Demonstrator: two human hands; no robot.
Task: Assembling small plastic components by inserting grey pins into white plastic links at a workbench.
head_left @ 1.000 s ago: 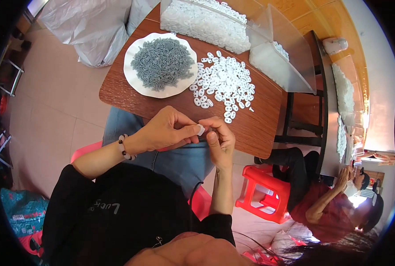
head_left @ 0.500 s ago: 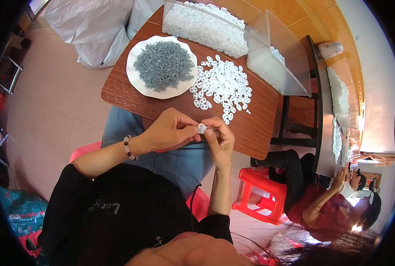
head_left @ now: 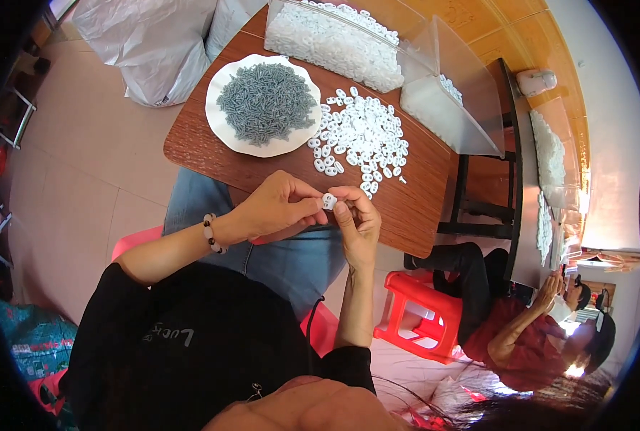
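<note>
Between my two hands, above my lap at the table's near edge, is a small white plastic piece with dark holes (head_left: 329, 201). My left hand (head_left: 277, 208) is closed, its thumb and fingers pinching the piece from the left. From the other side my right hand (head_left: 361, 224) pinches it between thumb and fingertips. Whether a second small part sits in the fingers is hidden. Beyond the hands, a loose pile of similar white oval two-holed pieces (head_left: 366, 136) lies on the brown table (head_left: 205, 154). Left of it, a white wavy-edged plate (head_left: 223, 133) carries a heap of small grey rod-shaped pieces (head_left: 266, 104).
Clear bins (head_left: 334, 47) of white pieces line the table's far side, with another bin (head_left: 442, 115) at its right. White sacks (head_left: 155, 50) stand far left. At right are a red stool (head_left: 424, 316) and a seated person (head_left: 521, 330) at a dark table (head_left: 524, 179).
Both hands have shifted very slightly up, and the white piece between them has turned a little. The fingers keep their pinch.
</note>
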